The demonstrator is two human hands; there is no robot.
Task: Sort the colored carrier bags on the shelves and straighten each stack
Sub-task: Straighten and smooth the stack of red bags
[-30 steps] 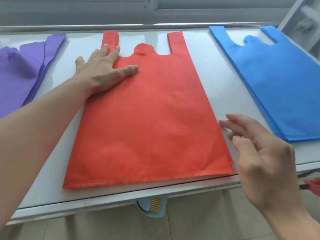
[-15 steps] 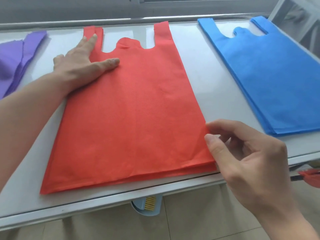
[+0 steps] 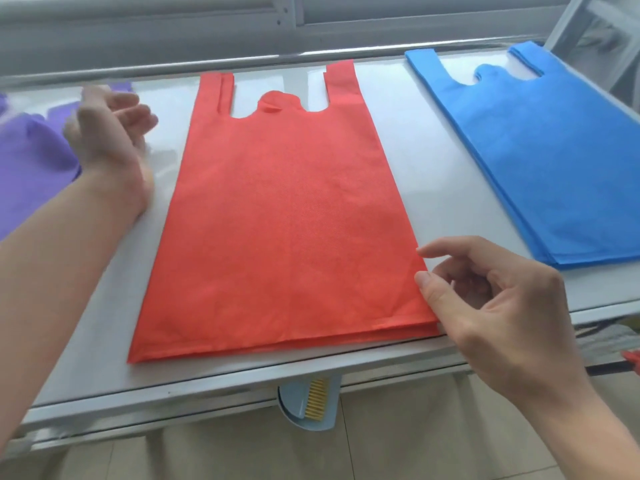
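Note:
A stack of red carrier bags (image 3: 284,216) lies flat in the middle of the white shelf (image 3: 440,174), handles pointing away from me. A blue stack (image 3: 540,150) lies to its right and a purple stack (image 3: 31,161) at the far left. My left hand (image 3: 107,133) hovers blurred between the purple and red stacks, fingers loosely curled, holding nothing. My right hand (image 3: 485,299) rests at the red stack's lower right edge, thumb and forefinger apart, thumb tip touching the edge.
A window frame (image 3: 294,15) runs along the back of the shelf. Below the front edge hangs a pale blue dustpan with a yellow brush (image 3: 311,400). A red-handled tool (image 3: 632,358) pokes in at the right. A metal upright (image 3: 568,26) stands at the far right.
My left hand has lifted off the red stack's left handle and moved left, fingers curling. My right hand stays at the stack's lower right edge.

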